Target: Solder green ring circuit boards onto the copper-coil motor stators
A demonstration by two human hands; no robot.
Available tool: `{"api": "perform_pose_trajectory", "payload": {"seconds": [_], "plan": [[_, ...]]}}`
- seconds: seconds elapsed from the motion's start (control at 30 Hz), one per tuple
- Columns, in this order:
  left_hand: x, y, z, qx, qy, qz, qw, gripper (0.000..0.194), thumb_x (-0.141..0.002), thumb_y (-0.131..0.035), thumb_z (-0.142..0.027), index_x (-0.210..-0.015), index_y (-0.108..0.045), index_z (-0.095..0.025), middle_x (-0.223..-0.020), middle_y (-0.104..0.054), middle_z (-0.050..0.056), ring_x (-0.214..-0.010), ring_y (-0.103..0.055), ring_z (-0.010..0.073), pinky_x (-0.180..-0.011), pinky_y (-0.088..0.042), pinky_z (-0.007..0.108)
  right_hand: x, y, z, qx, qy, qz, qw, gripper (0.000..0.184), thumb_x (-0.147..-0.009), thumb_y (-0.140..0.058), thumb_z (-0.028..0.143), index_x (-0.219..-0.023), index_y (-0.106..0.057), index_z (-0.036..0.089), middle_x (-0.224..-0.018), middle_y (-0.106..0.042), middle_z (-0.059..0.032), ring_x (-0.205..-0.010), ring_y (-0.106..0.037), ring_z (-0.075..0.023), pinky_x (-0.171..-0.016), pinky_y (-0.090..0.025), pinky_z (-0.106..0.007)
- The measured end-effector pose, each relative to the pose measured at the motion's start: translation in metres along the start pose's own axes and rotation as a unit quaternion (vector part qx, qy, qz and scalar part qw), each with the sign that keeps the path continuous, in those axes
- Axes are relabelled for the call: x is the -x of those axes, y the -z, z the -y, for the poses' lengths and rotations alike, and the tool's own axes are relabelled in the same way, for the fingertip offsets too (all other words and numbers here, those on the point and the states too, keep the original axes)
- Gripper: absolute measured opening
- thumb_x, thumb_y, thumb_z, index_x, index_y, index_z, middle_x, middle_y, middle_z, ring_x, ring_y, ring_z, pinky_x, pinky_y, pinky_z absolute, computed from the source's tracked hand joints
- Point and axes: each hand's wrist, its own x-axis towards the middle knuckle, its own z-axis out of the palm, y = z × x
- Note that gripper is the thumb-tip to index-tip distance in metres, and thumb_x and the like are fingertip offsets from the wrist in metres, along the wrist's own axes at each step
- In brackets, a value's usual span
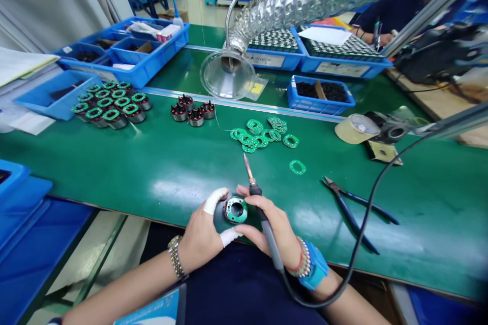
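Forearms, bare, entering from the lower edge, with a blue booklet (150, 310) just beneath them. Left hand (200, 231): fingers clenched around a dark wound stator (220, 218), capped by a green ring board (235, 209), at the bench edge and between both hands; two fingers bound in white tape (215, 200). Right hand (272, 226): fingers grasping a soldering iron (267, 226) pen-style, its tip (247, 167) raised ahead of the fingertips and apart from the ring board.

Ahead of the fingers: loose green ring boards (259, 134), then more wound stators (110, 104) on the green bench mat (114, 172). Right of the fingers: blue-handled side cutters (351, 208), near the iron's black cord (366, 228).

Hazards, by judgement:
- Burn or scorched tape: tip contact with the left fingers, if the stator turns or slips within the grip.
- Ring board displacement: unsteady pressure from the tip, with the board unseated from the stator.
- Deflected tip: cord snagged on the side cutters during a right-hand movement.
- Poor fume capture: extraction hood (227, 74) well beyond the fingers.
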Motion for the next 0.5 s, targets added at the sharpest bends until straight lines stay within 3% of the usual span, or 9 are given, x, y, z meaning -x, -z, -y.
{"api": "perform_pose_trajectory", "payload": {"seconds": [0.13,0.23,0.3,0.37,0.5], "plan": [[-0.011,0.006,-0.002,0.003,0.014,0.034,0.999,0.082,-0.070,-0.071,-0.034,-0.135,-0.024,-0.020,-0.112,-0.062,0.011,-0.103,-0.060,0.0257,-0.088,-0.049,0.044,0.003,0.011,0.002,0.013,-0.018,-0.069,0.997,0.041,-0.080,-0.062,0.022,-0.115,-0.041,0.022,-0.124,-0.055,-0.0135,-0.113,-0.055,-0.0241,-0.094,-0.048,-0.041],[-0.021,0.027,0.015,-0.035,0.038,-0.003,0.999,0.075,-0.073,-0.069,-0.032,-0.134,-0.027,-0.020,-0.110,-0.063,0.010,-0.100,-0.062,0.0235,-0.087,-0.050,0.040,0.011,0.024,-0.004,0.032,-0.041,-0.101,0.994,0.039,-0.080,-0.061,0.018,-0.114,-0.043,0.022,-0.123,-0.056,-0.0137,-0.109,-0.058,-0.0257,-0.095,-0.046,-0.046],[-0.030,0.052,0.037,-0.118,0.073,-0.058,0.989,0.067,-0.077,-0.064,-0.034,-0.133,-0.031,-0.017,-0.111,-0.063,0.011,-0.100,-0.062,0.0226,-0.087,-0.050,0.037,0.016,0.031,-0.012,0.034,-0.054,-0.134,0.989,0.039,-0.079,-0.062,0.019,-0.114,-0.044,0.022,-0.123,-0.056,-0.0138,-0.107,-0.059,-0.0266,-0.095,-0.045,-0.048],[-0.043,0.082,0.064,-0.253,0.116,-0.110,0.954,0.058,-0.080,-0.059,-0.041,-0.129,-0.038,-0.017,-0.112,-0.062,0.011,-0.100,-0.061,0.0228,-0.084,-0.051,0.035,0.018,0.036,-0.021,0.031,-0.068,-0.156,0.985,0.038,-0.079,-0.063,0.022,-0.112,-0.045,0.022,-0.123,-0.056,-0.0135,-0.104,-0.061,-0.0263,-0.092,-0.048,-0.047],[-0.077,0.139,0.109,-0.348,0.158,-0.157,0.911,0.055,-0.082,-0.054,-0.041,-0.128,-0.045,-0.012,-0.121,-0.052,0.019,-0.111,-0.053,0.0308,-0.091,-0.044,0.042,0.017,0.042,-0.031,0.044,-0.074,-0.183,0.979,0.035,-0.079,-0.062,0.028,-0.110,-0.046,0.022,-0.123,-0.057,-0.0124,-0.101,-0.063,-0.0249,-0.089,-0.051,-0.044]]}}
